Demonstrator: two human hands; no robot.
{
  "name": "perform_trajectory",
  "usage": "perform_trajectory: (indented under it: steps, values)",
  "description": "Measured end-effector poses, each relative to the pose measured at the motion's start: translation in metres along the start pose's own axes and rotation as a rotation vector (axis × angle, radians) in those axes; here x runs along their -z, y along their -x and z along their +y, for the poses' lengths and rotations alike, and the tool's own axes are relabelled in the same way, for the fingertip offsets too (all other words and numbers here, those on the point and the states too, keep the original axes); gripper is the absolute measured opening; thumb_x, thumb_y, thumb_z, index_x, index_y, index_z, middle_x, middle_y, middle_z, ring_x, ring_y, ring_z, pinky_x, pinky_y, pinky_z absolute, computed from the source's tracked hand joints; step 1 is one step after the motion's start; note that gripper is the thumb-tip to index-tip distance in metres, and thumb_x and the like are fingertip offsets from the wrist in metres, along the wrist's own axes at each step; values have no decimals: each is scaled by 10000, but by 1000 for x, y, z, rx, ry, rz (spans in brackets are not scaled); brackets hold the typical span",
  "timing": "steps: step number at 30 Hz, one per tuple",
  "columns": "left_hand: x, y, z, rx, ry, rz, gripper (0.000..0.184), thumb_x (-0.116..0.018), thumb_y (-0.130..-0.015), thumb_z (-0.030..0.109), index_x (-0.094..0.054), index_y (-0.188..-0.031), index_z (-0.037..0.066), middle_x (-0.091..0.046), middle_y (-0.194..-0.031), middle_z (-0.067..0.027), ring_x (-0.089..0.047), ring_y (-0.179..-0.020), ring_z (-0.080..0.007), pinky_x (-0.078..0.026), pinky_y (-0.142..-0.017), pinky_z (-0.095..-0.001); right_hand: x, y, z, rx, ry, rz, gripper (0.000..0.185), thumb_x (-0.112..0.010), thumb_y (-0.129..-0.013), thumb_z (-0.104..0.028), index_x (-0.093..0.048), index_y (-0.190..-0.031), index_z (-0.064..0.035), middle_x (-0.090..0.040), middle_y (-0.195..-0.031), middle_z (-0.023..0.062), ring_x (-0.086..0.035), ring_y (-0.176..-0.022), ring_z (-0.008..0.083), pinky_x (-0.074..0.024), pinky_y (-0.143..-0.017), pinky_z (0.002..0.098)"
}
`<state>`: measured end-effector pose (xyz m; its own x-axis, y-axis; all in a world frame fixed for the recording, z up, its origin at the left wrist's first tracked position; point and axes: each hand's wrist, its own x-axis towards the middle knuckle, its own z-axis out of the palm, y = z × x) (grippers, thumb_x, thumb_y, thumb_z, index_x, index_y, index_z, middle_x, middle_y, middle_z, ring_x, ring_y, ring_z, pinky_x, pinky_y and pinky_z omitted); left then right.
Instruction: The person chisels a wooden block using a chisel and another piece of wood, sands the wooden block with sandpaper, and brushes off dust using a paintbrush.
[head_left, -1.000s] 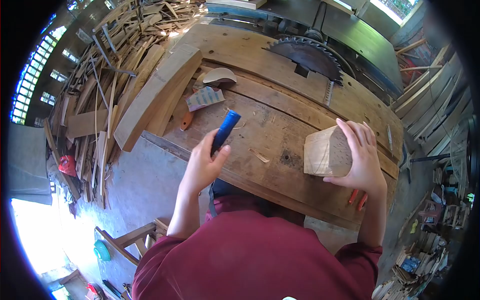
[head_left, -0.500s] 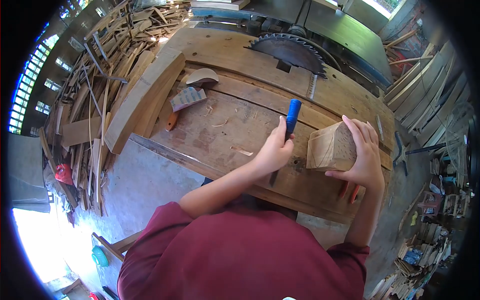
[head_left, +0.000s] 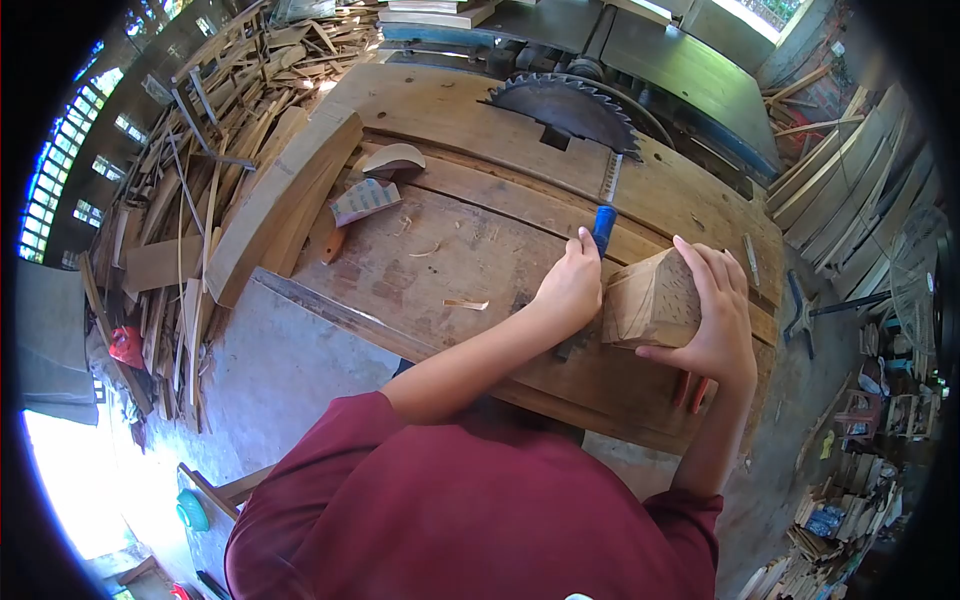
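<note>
My left hand (head_left: 572, 290) is closed around a chisel with a blue and black handle (head_left: 603, 222). The handle's end points up and away from me; my fingers hide most of the blade. Just to its right sits a wooden block (head_left: 652, 302) with pencil lines on one face and small marks on another. My right hand (head_left: 722, 310) grips this block from its right side, fingers over the far edge and thumb along the near edge. The chisel is close to the block's left side; I cannot tell whether they touch. Red tool handles (head_left: 690, 390) lie below the block.
The wooden bench (head_left: 400, 270) carries a circular saw blade (head_left: 565, 112) standing up at the back. A curved beam (head_left: 290, 200), a rounded wood piece (head_left: 394, 160), a patterned paper-wrapped piece (head_left: 365, 202) and shavings (head_left: 466, 304) lie on the left. Scrap wood (head_left: 190, 220) is piled beyond.
My left hand has moved right with the chisel, closer to the block. My right hand stays on the block. The view has shifted slightly.
</note>
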<state>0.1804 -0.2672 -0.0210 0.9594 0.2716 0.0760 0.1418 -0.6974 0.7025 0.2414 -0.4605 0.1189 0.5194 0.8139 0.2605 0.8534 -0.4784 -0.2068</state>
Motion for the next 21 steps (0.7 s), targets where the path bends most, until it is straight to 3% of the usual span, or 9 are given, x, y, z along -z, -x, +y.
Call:
perform_trajectory:
  steps: [8,11,14,17,21]
  values:
    - [17,-8,28,153,-320,-263,692,-621,-900,139,-357,-1475,-142,-720,-969,-219,-735,-866,-344,-601,-751,-422,-1,-1,0,-7,-8,6,1208,-933,-418,-490,-487,-1475,-111,-551,-1362,133,-459,-1310,378,-289,-1172,514]
    - [12,-8,27,182,-364,-249,724,-632,-910,181,-338,-1495,-127,-736,-938,-194,-742,-846,-321,-601,-733,-413,-1,-1,-1,-13,-7,3,1209,-937,-412,-470,-488,-1473,-105,-553,-1358,135,-460,-1311,374,-285,-1173,511]
    - [13,-6,19,137,-347,-244,680,-620,-939,273,-405,-1467,-99,-730,-908,-198,-737,-815,-336,-597,-709,-424,-1,0,-3,-22,1,9,1201,-932,-418,-473,-488,-1470,-99,-554,-1345,135,-467,-1302,369,-281,-1176,520]
    - [58,8,8,-36,-277,-220,600,-602,-957,379,-523,-1396,-24,-723,-939,-203,-728,-859,-357,-589,-728,-440,-1,-2,-6,-16,26,26,1182,-916,-443,-510,-486,-1464,-98,-557,-1324,132,-484,-1281,367,-282,-1176,545]
    - [123,26,-51,-32,-241,357,450,-701,-897,359,-668,-1236,64,-698,-1027,-161,-676,-994,-356,-555,-843,-447,-2,-1,-6,-20,29,25,1178,-921,-441,-480,-483,-1467,-100,-557,-1328,129,-481,-1280,378,-292,-1175,548]
